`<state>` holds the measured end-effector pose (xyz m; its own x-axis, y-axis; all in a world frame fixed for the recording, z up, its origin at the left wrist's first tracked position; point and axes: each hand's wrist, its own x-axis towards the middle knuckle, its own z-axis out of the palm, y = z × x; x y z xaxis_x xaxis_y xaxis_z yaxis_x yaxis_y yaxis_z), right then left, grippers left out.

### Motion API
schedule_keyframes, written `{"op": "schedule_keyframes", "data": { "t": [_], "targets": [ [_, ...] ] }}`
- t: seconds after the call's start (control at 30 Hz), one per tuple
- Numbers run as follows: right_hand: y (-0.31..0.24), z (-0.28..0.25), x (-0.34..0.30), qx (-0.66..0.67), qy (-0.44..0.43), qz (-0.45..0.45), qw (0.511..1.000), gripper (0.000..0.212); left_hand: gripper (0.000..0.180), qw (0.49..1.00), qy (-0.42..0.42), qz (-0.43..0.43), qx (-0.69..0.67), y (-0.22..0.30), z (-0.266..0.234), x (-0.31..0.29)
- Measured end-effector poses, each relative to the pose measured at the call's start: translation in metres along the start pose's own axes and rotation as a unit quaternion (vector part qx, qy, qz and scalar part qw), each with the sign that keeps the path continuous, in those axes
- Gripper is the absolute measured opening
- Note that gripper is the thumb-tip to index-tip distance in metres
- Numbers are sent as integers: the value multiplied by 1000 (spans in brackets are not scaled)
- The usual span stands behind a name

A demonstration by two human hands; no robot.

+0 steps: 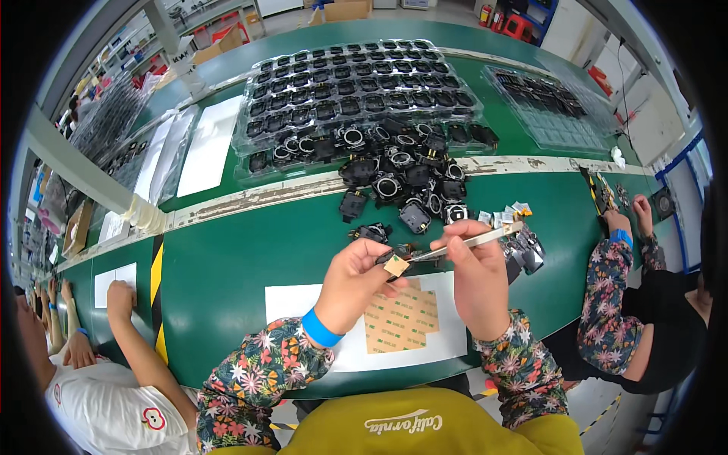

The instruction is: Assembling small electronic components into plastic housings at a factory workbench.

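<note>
Left hand (353,287) grips black housing (385,258), tan patch (396,265) seemingly mid-placement; right hand (479,279) pinches tweezers (487,237); piled housings (414,217) look undone.

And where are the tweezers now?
The tweezers are in the right hand, right of centre in the head view, tips beside the tan patch at the left hand.

Left hand (350,282) pinching small black part (384,259), tan square (395,265) on its face. Right hand (482,284) grips metal tweezers (493,236), tips close by the square. Below: tan sheet (390,327) over white paper (449,341) on green counter (220,262). Beyond: loose heap of black parts (417,176), some with silvery rings; clear trays (244,135) behind, black units (349,105) in rows.
</note>
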<state>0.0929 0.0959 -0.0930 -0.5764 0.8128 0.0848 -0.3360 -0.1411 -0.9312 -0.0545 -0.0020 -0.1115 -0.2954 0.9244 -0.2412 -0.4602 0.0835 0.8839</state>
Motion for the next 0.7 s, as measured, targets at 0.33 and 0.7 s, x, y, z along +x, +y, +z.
{"op": "schedule_keyframes", "data": {
  "t": [0.33,0.7],
  "targets": [
    [1,-5,-4,-249,-56,-181,950,15,11,999,-2,43,0,-2,6,-1],
    [-1,0,-6,-293,-25,-198,935,12,13,998,-1,58,-9,-3,8,-1]
  ]
}}
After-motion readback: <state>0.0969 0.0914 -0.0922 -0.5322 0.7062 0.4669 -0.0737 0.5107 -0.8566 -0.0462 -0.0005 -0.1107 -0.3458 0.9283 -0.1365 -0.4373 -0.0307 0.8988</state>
